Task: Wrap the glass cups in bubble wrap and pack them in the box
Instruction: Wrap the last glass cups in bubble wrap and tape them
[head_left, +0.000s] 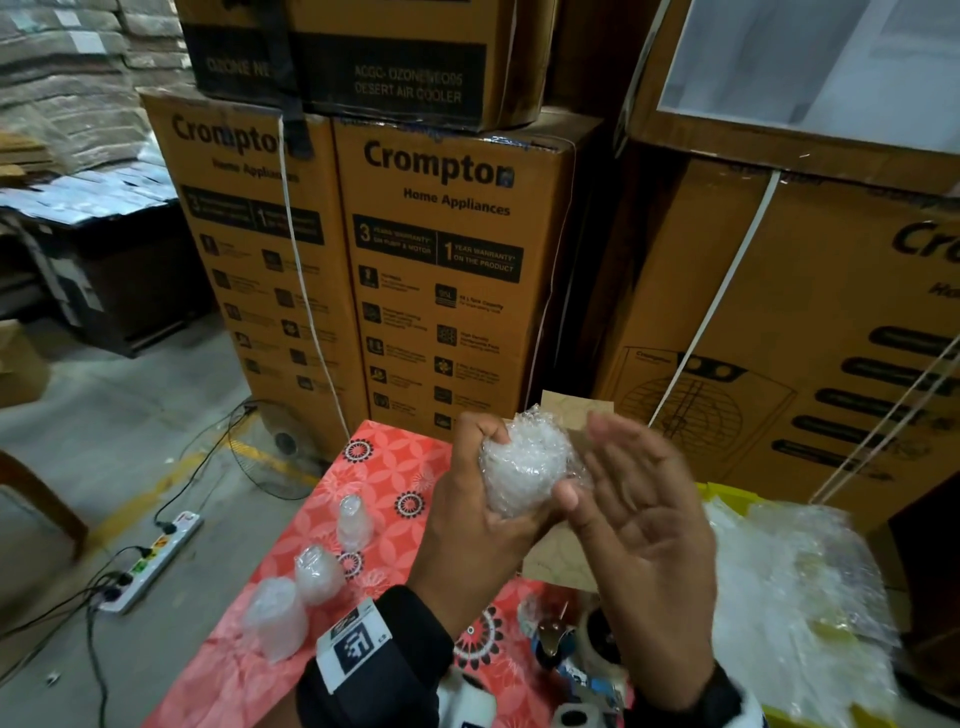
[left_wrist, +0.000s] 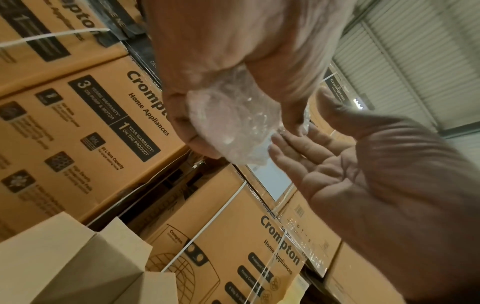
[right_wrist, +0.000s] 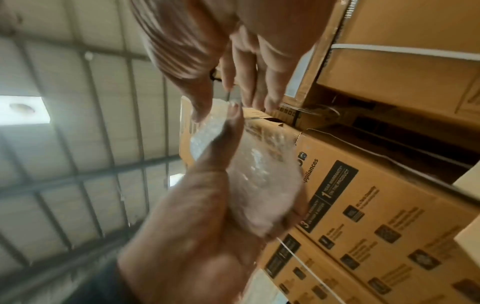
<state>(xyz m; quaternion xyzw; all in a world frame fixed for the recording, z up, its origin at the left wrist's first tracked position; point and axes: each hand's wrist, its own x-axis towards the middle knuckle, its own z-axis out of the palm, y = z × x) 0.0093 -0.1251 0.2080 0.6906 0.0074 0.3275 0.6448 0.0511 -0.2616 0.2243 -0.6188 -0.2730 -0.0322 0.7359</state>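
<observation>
The cup itself cannot be made out inside the bubble-wrapped bundle (head_left: 524, 470); the left hand (head_left: 480, 512) covers its lower side, and both wrist views smear it with motion blur. The right hand (head_left: 641, 525) is blurred at the fingertips, so whether they touch the wrap is unclear. The open box (head_left: 558, 558) sits mostly behind both hands; its inside is hidden. At 5 o'clock on the tabletop (head_left: 384, 467), a tape dispenser (head_left: 566, 649) is partly covered by the forearms and cut by the bottom edge. The loose bubble wrap (head_left: 795, 582) at 4 o'clock blurs into glare. Print on the far cartons (head_left: 441, 270) is mostly too small to read.
</observation>
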